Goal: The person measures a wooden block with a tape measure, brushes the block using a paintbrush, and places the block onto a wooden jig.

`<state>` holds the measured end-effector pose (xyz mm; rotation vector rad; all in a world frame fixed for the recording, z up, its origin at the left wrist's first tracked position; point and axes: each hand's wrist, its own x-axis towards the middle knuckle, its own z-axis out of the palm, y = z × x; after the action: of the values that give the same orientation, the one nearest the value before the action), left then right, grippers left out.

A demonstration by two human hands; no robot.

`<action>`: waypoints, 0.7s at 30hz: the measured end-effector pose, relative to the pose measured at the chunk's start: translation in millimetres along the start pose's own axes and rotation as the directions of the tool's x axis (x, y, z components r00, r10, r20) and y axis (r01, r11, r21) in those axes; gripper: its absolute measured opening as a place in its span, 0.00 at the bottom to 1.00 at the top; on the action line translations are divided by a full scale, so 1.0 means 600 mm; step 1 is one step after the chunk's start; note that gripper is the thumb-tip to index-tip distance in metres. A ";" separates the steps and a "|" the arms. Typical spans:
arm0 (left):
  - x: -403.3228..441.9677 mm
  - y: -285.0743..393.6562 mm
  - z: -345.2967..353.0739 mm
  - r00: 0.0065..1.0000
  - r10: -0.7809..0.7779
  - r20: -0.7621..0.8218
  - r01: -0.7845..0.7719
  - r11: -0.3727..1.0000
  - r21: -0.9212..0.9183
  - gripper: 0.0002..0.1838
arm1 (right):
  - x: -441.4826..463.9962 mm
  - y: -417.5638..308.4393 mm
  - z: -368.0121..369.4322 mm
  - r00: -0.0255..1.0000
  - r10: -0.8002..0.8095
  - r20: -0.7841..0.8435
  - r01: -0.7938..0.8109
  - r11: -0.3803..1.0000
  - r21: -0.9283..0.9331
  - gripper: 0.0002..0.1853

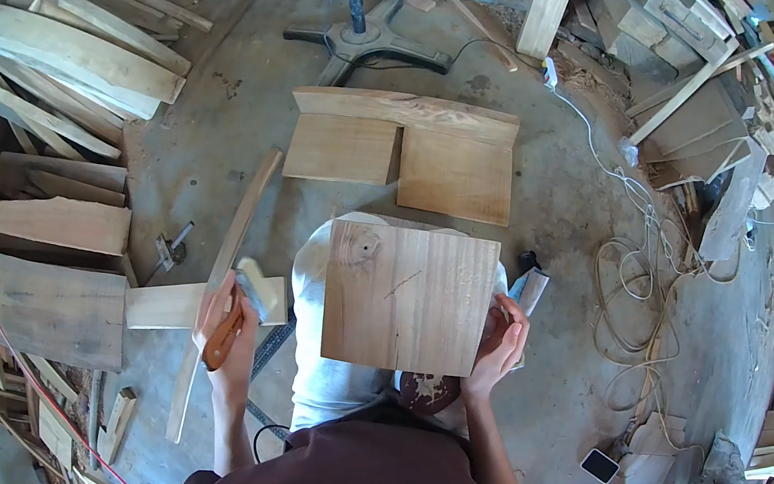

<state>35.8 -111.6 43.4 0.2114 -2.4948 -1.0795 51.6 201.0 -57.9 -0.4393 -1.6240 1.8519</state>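
Note:
A square wooden board (406,301) with a dark knot near one corner lies across my lap. My right hand (496,351) grips its right edge, fingers curled and partly hidden by the board. To the left of the board, my left hand (237,325) is closed around the brown wooden handle of a flat paintbrush (251,281). The brush's pale bristles point up and to the right, apart from the board. A long thin wooden strip (249,205) and a short plank (166,305) lie on the floor beside my left hand.
Ahead on the floor are two square boards (341,149) and a longer board (408,112). Behind them stands a metal stand base (363,41). Wood stacks (83,52) line the left. A coiled cable (642,262) and a phone (599,466) lie at right.

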 end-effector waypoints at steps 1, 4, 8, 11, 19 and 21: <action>0.002 -0.018 0.004 0.984 0.169 -0.053 -0.155 0.967 0.203 0.17 | 0.000 0.000 0.001 1.000 0.001 0.008 -0.001 1.000 -0.004 0.25; -0.004 -0.010 0.013 0.993 0.064 -0.097 -0.061 0.997 0.042 0.17 | 0.001 -0.001 -0.001 1.000 -0.012 0.013 0.012 1.000 -0.012 0.24; -0.033 0.055 0.061 0.998 0.035 0.048 -0.018 0.952 -0.305 0.17 | 0.001 0.006 -0.005 0.999 -0.021 0.038 0.022 1.000 -0.015 0.24; -0.056 0.154 0.078 0.902 -0.056 0.428 0.280 0.831 -0.480 0.20 | 0.000 0.006 -0.004 1.000 -0.013 0.025 0.013 1.000 0.014 0.23; -0.102 0.177 0.152 0.750 0.362 0.553 0.096 0.768 -0.633 0.22 | -0.002 0.002 -0.004 0.999 0.027 -0.022 -0.024 0.992 0.120 0.23; -0.090 0.160 0.145 0.757 0.357 0.547 0.084 0.777 -0.624 0.22 | -0.002 -0.002 -0.001 0.999 0.037 -0.025 -0.035 0.995 0.091 0.24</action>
<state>49.5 27.8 42.8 -0.6617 -2.4220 -2.1075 53.2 200.7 -56.8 -0.4545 -1.5167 1.9294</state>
